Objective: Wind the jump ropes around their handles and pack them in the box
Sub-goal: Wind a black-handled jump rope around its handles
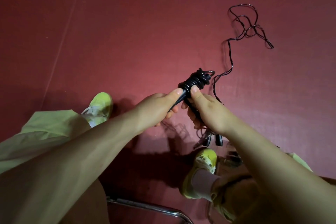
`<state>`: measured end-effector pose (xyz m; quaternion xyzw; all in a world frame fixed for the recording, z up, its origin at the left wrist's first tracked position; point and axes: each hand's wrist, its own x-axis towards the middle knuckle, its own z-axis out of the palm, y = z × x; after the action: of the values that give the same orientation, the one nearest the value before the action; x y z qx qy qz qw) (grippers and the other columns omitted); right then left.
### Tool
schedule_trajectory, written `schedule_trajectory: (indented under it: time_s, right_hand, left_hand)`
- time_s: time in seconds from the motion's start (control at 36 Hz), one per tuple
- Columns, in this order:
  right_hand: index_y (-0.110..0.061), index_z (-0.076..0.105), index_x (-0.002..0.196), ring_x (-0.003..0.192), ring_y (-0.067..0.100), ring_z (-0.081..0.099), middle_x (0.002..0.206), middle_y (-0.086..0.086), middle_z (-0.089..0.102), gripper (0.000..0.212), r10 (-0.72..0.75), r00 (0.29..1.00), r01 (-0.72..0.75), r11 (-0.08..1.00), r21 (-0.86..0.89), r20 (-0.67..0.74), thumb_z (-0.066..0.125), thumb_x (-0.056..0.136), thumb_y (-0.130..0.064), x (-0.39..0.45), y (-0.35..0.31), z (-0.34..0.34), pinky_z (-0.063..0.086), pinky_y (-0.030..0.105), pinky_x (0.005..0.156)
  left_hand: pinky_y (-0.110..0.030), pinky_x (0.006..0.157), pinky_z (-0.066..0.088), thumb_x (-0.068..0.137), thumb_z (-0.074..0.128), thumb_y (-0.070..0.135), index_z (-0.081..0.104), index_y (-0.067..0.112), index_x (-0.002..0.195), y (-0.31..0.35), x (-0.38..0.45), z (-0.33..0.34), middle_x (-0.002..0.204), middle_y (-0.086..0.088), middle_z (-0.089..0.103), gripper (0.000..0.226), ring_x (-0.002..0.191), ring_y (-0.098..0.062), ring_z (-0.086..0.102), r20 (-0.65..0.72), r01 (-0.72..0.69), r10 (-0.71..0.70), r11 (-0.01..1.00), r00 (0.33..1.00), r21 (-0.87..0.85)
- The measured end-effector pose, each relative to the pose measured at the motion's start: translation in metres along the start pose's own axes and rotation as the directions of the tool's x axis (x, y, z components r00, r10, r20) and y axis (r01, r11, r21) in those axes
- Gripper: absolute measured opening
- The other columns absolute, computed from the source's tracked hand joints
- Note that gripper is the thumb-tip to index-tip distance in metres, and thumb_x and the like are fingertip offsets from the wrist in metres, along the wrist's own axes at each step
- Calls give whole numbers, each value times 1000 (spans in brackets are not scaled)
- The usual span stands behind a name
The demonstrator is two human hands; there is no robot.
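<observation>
Black jump rope handles [189,89], held together as one bundle above the dark red floor [127,32], with glossy black rope coils [195,79] wound around their upper part.

Left hand [156,109]: grip clenched on the lower end of the handles, thumb laid along the left side just below the coils, fingers curled underneath.

Right hand [209,112]: grip clenched on the same handles from the right, thumb pressed just below the coils, fingers wrapped round the shaft.

Loose rope tail [231,56]: thin and dark, running from the right side of the handles up and to the right, lying on the floor in a tangle of loops [251,25] well beyond the handles.

Second pair of black handle ends [214,139]: on the floor below the held handles, just under the right wrist, partly hidden; thin rope strands beside them.

Clear object [231,158]: below and right of the held handles, beside the right shoe; whether it is the box cannot be told.

Yellow-green shoes: left shoe [100,105] left of the handles, right shoe [203,165] below them.

Pale green trouser leg [41,132]: lower left of the handles.

Chrome tube [151,207]: bottom edge, far below the handles.
</observation>
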<state>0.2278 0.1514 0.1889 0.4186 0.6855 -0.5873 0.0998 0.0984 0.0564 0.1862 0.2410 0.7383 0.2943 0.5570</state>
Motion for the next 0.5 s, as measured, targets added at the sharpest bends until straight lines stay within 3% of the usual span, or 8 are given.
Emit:
schedule_trajectory:
  time_s: [0.06,0.14,0.22,0.31,0.42,0.5]
  right_hand:
    - [-3,62,96,54,15,51,68,5,54,71,9,1000,-10,1000,26,17,19,97,-59,0,0,0,42,25,53]
    - [-3,62,93,54,17,50,67,4,54,82,32,998,-38,992,120,52,22,79,-74,2,1,1,43,34,62]
    - [-10,63,88,51,15,48,62,0,54,77,52,997,-61,983,170,58,28,74,-77,4,2,2,42,36,64]
    - [-12,62,86,50,14,47,61,-1,53,65,54,997,-66,971,230,61,38,87,-72,4,2,2,41,33,57]
    - [-12,57,81,50,16,44,61,1,51,42,20,999,-31,953,300,40,41,97,-47,3,-1,1,39,32,51]
    - [-7,56,75,48,17,43,57,4,49,41,-32,999,26,955,296,15,43,84,-44,1,-4,0,39,31,49]
  left_hand:
    - [-28,61,38,95,39,54,60,17,77,0,1,-1,64,5,52,46,56,-11,46,-29,-20,21,998,999,56]
    - [-31,68,39,93,45,53,60,18,79,-1,0,-2,71,6,52,40,67,-14,48,-51,-45,52,992,997,118]
    - [-32,67,37,92,49,52,62,10,84,-1,0,-3,72,2,51,44,68,-17,46,-76,-91,105,982,992,166]
    - [-31,64,35,89,52,52,59,16,80,2,-1,-5,68,4,49,38,64,-14,45,-84,-93,113,972,990,214]
    - [-30,58,33,86,60,49,56,18,77,1,-1,-5,63,6,54,33,58,-11,45,-57,-107,123,969,991,222]
    - [-28,59,34,82,68,46,55,17,75,-2,2,-6,63,8,52,32,58,-10,46,-7,-105,107,980,994,168]
